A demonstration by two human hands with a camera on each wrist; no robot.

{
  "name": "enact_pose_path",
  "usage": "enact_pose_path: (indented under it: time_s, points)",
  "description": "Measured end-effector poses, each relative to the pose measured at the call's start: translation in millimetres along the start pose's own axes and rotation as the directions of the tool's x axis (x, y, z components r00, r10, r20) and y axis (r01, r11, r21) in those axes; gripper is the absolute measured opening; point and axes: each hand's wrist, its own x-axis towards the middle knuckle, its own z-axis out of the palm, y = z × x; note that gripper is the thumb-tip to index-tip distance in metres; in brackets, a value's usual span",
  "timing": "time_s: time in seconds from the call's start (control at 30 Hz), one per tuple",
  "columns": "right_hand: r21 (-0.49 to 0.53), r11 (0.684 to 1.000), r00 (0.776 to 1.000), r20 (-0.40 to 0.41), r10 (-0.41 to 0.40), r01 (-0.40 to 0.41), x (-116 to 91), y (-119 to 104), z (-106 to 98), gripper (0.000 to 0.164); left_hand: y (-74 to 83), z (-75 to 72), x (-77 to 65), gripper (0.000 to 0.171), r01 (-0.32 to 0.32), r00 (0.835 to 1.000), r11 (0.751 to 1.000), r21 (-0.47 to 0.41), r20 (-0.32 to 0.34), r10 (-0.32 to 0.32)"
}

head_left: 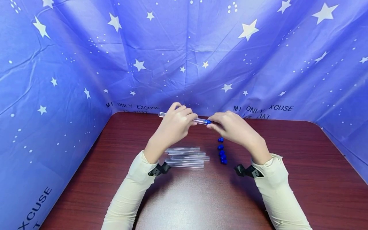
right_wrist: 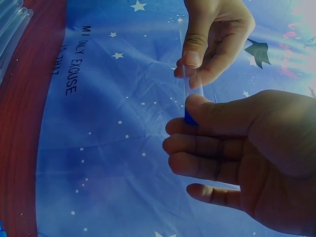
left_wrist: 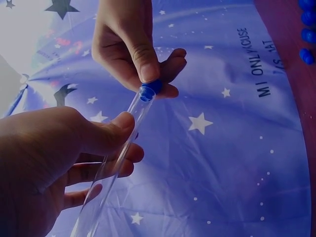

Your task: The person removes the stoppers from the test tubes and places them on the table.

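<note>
My left hand (head_left: 179,123) grips a clear test tube (left_wrist: 111,170) between thumb and fingers, above the far part of the table. At the tube's right end my right hand (head_left: 234,127) pinches a blue stopper (left_wrist: 151,89) with thumb and forefinger. The stopper sits at the tube's mouth, its ridged lower part showing through the clear wall in the left wrist view. In the head view the tube lies nearly level, its rounded end sticking out left of the left hand. The right hand's other fingers (right_wrist: 202,145) extend free of the stopper.
Several clear tubes (head_left: 187,163) lie side by side on the dark red table (head_left: 184,204), below the left hand. Right of them several blue stoppers (head_left: 221,152) form a short row. A blue star-patterned cloth (head_left: 184,41) hangs behind the table and along its sides.
</note>
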Motion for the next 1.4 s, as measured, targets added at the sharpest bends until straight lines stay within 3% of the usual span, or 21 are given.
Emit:
enact_pose_path:
  time_s: [0.77,1.4]
  points:
    - [0.005,0.998,0.995,0.083,0.059,-0.06,3.0,1.3,7.3,0.012,0.4,6.1,-0.7,0.008,0.025,0.998,1.0,-0.01,0.066,-0.024]
    - [0.0,0.998,0.993,0.102,0.06,-0.06,4.1,1.9,9.7,0.012,0.5,7.6,-1.0,0.007,0.026,0.998,1.0,-0.004,0.063,-0.026]
